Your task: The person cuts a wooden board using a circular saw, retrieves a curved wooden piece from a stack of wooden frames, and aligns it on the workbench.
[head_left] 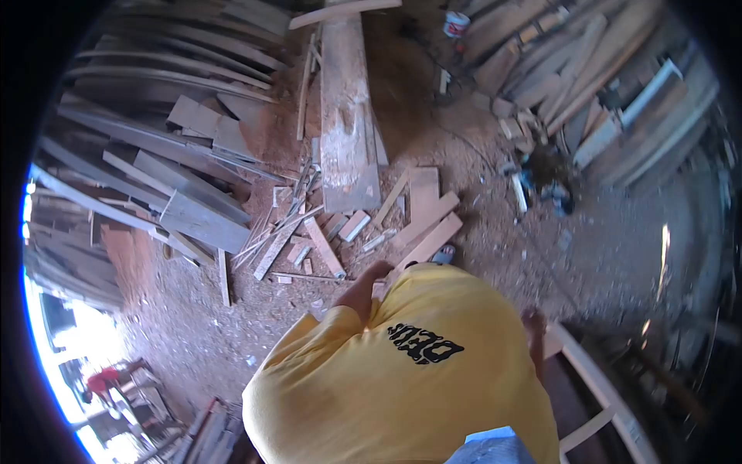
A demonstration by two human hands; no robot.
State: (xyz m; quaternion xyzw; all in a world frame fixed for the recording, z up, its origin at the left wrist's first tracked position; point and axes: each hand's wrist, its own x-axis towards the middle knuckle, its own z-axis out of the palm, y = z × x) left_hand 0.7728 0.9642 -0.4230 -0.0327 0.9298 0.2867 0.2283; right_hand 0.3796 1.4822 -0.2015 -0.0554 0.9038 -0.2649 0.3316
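Note:
Below me is my yellow shirt (402, 371) with dark lettering, and it covers much of both arms. My left hand (379, 271) reaches down past the shirt's front edge, close to the end of a reddish wooden board (437, 238). Its fingers are too hidden to tell open from closed. At the right edge of the shirt, my right hand (533, 319) is partly visible beside a pale wooden frame (591, 367). I cannot make out its fingers or whether it touches the frame. A sandalled foot (444, 254) shows by the board.
A long, worn plank (347, 116) extends away in front. Cut blocks and thin strips (286, 240) litter the dusty ground near it. Lumber stacks (170, 69) line the left, with more boards (587, 69) at right. A white bucket (456, 24) stands far off. A person in red (104, 380) is at lower left.

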